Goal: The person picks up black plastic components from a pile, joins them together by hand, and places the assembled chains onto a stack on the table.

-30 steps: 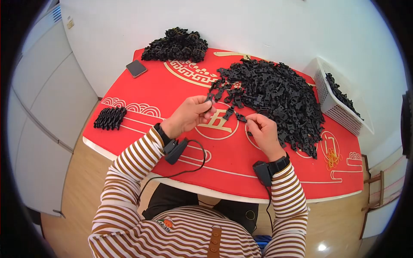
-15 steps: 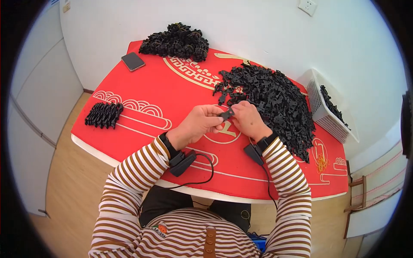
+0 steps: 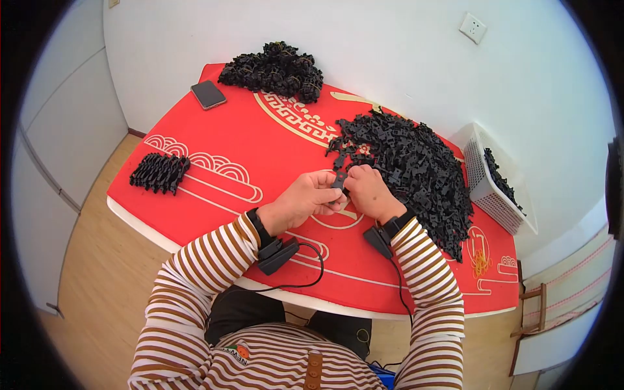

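My left hand (image 3: 308, 199) pinches a small flat black plastic piece (image 3: 338, 180) over the red tablecloth. Touching or close to that piece, my right hand (image 3: 371, 192) has its fingers curled together; whatever they grip is hidden. Just beyond and to the right of my hands spreads a large loose pile of black pieces (image 3: 416, 172). On the left part of the table lies a neat row of black pieces (image 3: 159, 173) set side by side.
Bundled black pieces (image 3: 273, 71) lie at the back beside a phone (image 3: 208, 95). A white basket (image 3: 497, 188) holding black pieces stands at the right, near yellow rubber bands (image 3: 480, 263). Black cables run from devices on both wrists.
The black piece in my left hand has turned from slanted to nearly upright in view. My hands have shifted slightly towards me, and the camera view has moved a little.
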Available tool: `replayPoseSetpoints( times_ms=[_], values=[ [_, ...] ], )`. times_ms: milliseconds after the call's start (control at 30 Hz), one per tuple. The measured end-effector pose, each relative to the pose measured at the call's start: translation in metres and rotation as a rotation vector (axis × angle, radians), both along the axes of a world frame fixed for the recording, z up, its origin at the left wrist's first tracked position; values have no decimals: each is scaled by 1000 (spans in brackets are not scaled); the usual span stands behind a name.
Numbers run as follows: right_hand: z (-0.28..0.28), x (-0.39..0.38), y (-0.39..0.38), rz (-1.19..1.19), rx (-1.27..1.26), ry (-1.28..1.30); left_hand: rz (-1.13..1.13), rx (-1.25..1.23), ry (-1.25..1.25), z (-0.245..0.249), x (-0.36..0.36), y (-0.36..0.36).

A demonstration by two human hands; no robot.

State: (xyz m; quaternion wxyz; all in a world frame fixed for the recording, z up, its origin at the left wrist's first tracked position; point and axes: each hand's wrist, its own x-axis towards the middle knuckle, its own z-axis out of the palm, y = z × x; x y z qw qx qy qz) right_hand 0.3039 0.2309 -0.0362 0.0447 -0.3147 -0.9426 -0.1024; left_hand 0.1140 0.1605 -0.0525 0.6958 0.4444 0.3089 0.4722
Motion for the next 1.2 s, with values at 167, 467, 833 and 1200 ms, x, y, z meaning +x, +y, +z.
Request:
replayPoseSetpoints(
  times_ms=[167,467,833,1200],
  values=[
    [-9,6,20,121,35,323,49,-6,-66,0,5,2],
    [16,36,-72,-27,-767,1258,13,109,90,6,9,-10],
    [-5,33,-88,-30,-670,1471,-167,110,220,12,15,-26],
    [-7,41,-82,186,-56,1002,-192,74,209,17,15,-27]
  ],
)
